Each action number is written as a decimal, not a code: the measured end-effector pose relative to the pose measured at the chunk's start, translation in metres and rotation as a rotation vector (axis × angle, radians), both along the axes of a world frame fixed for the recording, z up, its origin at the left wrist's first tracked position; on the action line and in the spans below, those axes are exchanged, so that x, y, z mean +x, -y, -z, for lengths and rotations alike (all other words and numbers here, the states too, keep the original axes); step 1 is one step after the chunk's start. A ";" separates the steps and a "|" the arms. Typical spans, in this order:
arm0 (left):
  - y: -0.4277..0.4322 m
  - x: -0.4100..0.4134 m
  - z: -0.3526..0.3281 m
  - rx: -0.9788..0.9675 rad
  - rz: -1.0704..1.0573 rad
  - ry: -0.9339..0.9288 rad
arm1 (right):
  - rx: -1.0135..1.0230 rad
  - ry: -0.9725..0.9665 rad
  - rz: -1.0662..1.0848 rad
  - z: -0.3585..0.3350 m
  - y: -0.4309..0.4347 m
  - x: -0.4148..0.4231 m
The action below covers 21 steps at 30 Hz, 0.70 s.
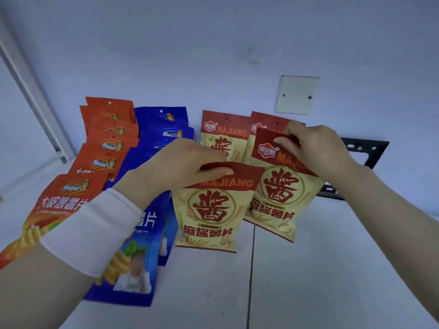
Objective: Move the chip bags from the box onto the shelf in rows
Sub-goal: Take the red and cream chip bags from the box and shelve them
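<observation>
Placing: my left hand (183, 160) pinches the nearer yellow-and-red foil chip bag (210, 217), my right hand (317, 148) the farther matching bag (279, 198); next, align both on the white shelf (332, 269).

Front orange bag (59, 205), partly off-frame left

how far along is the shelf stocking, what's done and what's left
Done: orange row, blue row and two yellow bags at the back stand on the shelf. In hand: the left hand grips a third yellow bag, the right hand pinches a fourth yellow bag. Left: unclear, box out of view.
</observation>
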<state>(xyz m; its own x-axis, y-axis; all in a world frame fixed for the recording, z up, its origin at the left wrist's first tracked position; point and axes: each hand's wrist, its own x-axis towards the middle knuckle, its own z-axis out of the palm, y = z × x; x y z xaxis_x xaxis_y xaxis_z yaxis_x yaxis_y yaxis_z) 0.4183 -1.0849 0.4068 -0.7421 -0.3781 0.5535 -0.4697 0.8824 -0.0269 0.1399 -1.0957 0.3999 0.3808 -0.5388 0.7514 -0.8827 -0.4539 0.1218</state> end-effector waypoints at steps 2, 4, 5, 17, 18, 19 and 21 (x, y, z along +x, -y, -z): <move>0.019 -0.001 0.000 0.019 0.016 0.009 | -0.012 0.009 0.011 -0.001 0.017 -0.001; 0.036 -0.002 -0.004 0.043 0.048 0.012 | -0.020 0.012 0.028 -0.001 0.031 -0.001; 0.044 -0.002 -0.006 0.042 0.067 0.017 | -0.027 0.005 0.039 0.000 0.038 -0.001; 0.159 -0.020 0.022 0.092 0.021 0.045 | -0.033 -0.097 0.134 0.034 0.111 -0.021; 0.165 -0.022 0.022 0.104 0.010 0.057 | -0.037 -0.102 0.140 0.036 0.114 -0.022; 0.172 -0.025 0.022 0.101 -0.002 0.070 | -0.043 -0.103 0.146 0.036 0.118 -0.023; 0.186 -0.028 0.023 0.065 -0.016 0.070 | -0.063 -0.105 0.160 0.036 0.123 -0.027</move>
